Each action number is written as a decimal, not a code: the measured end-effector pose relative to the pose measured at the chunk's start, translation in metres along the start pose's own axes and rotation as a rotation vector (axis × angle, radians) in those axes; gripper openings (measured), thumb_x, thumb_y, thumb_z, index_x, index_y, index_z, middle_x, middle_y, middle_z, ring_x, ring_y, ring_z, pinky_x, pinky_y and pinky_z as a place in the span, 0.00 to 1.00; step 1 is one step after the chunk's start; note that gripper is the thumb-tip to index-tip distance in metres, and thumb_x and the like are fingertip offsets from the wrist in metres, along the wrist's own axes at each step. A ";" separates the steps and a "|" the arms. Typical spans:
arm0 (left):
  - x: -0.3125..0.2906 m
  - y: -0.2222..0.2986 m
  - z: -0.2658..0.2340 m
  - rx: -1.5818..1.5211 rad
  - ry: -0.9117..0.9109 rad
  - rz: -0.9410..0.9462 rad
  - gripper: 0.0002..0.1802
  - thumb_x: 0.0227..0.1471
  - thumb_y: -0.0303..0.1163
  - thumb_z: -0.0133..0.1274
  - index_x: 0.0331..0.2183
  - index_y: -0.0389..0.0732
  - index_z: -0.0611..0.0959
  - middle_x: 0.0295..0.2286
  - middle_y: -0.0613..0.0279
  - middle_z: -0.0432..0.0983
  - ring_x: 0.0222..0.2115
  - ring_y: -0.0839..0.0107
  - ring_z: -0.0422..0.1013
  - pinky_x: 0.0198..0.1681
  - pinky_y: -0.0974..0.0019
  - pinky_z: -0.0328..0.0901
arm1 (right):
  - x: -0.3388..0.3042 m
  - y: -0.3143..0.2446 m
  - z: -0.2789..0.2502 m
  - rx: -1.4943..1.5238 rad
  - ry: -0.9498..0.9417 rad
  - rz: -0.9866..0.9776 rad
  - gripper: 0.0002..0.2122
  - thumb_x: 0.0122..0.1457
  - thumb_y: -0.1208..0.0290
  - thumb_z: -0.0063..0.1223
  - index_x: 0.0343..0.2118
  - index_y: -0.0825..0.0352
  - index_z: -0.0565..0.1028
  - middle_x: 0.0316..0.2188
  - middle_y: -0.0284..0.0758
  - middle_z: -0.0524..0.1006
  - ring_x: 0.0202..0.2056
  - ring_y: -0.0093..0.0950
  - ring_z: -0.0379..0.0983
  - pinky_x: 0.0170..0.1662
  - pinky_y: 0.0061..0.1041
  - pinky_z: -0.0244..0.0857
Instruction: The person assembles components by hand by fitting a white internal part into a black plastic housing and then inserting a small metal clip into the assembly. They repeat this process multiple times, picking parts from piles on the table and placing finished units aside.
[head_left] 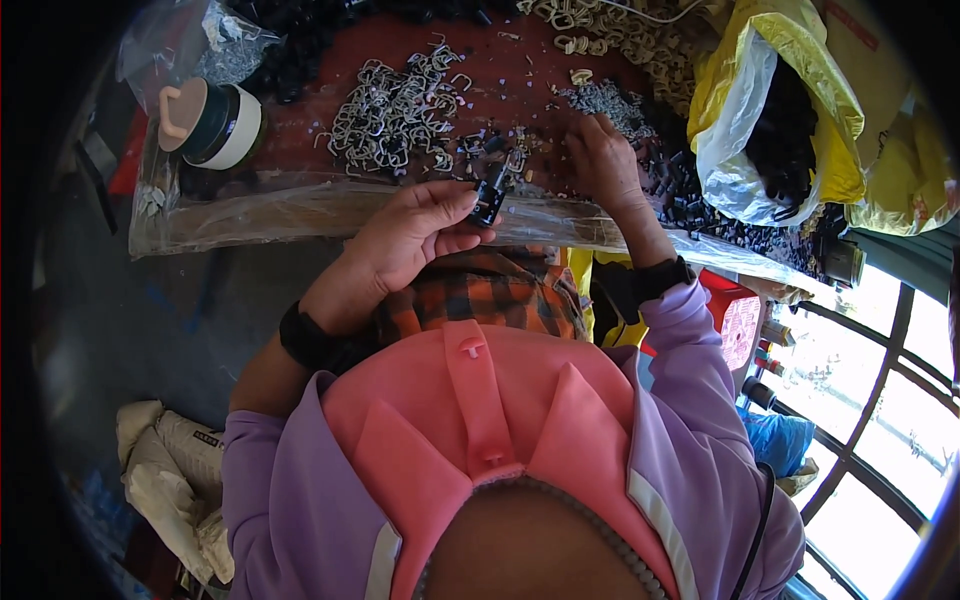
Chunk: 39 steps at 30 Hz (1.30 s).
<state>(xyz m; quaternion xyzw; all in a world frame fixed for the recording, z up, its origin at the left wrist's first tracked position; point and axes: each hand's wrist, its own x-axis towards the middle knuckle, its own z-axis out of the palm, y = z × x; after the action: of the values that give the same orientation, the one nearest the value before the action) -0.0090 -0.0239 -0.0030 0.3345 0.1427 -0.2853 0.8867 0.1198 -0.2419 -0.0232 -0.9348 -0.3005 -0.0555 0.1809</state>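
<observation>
**Small black rectangular block (487, 203) held in the left hand (410, 228) over the near edge of the red-brown worktop (505, 90)**

In the head view, the block is gripped between the thumb and fingers of the left hand, which are closed on its near end; its far end is left uncovered. Pale marks can be seen on its face. It is judged to be light for its size, stiff and not easily broken, though its smooth-looking sides may be slippery. A hold is best taken across the two long sides, with the ends kept free.

The fingers of the right hand (612, 170) are bent down beside a heap of tiny silvery metal pieces (612, 100); whether one is pinched cannot be told. Such pieces would probably be handled best by fingertip. To the left, a tangled pile of U-shaped silvery metal bars (395, 110) is seen; these are judged rigid and likely to be lifted most easily by the curved end.
</observation>
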 end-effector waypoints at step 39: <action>0.012 -0.015 0.004 -0.091 -0.039 0.370 0.12 0.46 0.29 0.44 0.36 0.38 0.71 0.33 0.61 0.69 0.36 0.73 0.66 0.41 0.70 0.60 | -0.023 -0.094 0.006 1.466 0.064 0.400 0.06 0.49 0.73 0.48 0.19 0.67 0.68 0.19 0.27 0.69 0.21 0.14 0.60 0.26 0.14 0.54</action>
<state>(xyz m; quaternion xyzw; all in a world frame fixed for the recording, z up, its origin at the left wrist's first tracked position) -0.0080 -0.0405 -0.0129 0.3088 0.0743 -0.1171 0.9410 0.0464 -0.1805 -0.0052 -0.6101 -0.0798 0.1650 0.7708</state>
